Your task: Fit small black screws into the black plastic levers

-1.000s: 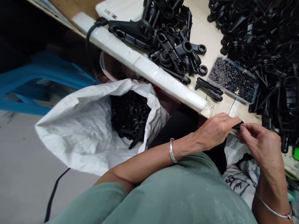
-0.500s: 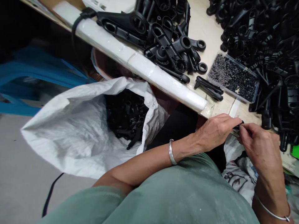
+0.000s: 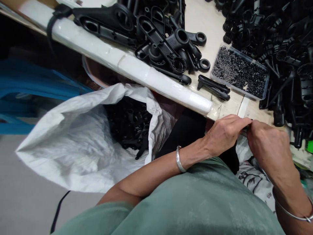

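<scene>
My left hand [image 3: 223, 133] and my right hand [image 3: 269, 143] meet at the table's front edge, fingers closed around a small black part [image 3: 245, 128] that they mostly hide. Just beyond them lies a clear plastic box [image 3: 239, 72] of tiny dark pieces. Left of the box are two slim black parts [image 3: 213, 87] side by side. Farther left, larger black plastic arms [image 3: 162, 44] with ring-shaped ends lie in a heap.
A big pile of black parts [image 3: 288, 42] covers the right of the table. A white padded strip [image 3: 137, 70] runs along the front edge. Below it an open white sack [image 3: 70, 140] holds black parts, beside a blue stool [image 3: 36, 81].
The view has shifted slightly. My right hand has turned and drawn in against my left fingers, so less of the small black part shows.
</scene>
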A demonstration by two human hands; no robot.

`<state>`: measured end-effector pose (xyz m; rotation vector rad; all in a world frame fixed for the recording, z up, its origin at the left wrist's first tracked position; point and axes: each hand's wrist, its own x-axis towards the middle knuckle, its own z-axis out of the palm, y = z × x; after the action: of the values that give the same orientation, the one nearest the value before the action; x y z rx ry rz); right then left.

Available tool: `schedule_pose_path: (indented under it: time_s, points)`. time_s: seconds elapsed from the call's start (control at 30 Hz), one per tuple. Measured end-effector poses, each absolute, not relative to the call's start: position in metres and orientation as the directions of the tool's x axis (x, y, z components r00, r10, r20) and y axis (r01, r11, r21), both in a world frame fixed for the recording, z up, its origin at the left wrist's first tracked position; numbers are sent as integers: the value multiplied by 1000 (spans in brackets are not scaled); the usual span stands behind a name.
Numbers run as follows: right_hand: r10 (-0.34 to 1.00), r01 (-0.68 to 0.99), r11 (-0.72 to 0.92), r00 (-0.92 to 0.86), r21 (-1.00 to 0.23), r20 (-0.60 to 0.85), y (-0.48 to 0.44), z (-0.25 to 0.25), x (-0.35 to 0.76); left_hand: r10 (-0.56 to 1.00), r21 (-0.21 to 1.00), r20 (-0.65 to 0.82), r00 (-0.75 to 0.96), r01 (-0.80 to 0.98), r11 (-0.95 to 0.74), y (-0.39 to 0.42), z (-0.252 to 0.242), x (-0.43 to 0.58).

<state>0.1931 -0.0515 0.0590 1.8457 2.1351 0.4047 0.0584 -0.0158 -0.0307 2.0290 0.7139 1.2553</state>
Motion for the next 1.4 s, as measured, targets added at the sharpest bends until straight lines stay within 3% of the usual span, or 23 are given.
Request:
schedule_pose_path:
  time_s: [0.1,0.2,0.27,0.33,0.5,0.73,1.03,1.17,1.4]
  points:
    - [994,966,100,-85,237,-71,-46,60,202,734,760,557,388,117,-639,-17,-33,60]
    - [985,976,-96,66,-194,-157,-46,57,213,746,764,569,347,112,-635,-18,-35,62]
    - [965,852,-250,182,-459,-187,-51,54,218,754,766,584,300,104,-635,-19,-35,62]
    - [943,696,-323,292,-642,-158,-59,50,220,763,769,588,268,106,-630,-21,-34,62]
    - [853,361,-331,510,-872,-113,-79,41,214,788,789,570,231,111,-604,-29,-28,62]
    - [841,-59,-213,497,-975,-214,-81,26,197,759,752,632,155,113,-650,-39,-22,67]
    - [784,-159,-192,570,-969,-249,-73,24,193,790,791,593,154,73,-608,-44,-15,65]
    - [801,-249,-231,500,-941,-329,-74,21,197,822,823,544,168,83,-561,-43,-16,63]
    - [847,-275,-229,416,-934,-330,-79,20,205,816,816,560,145,71,-573,-41,-16,64]
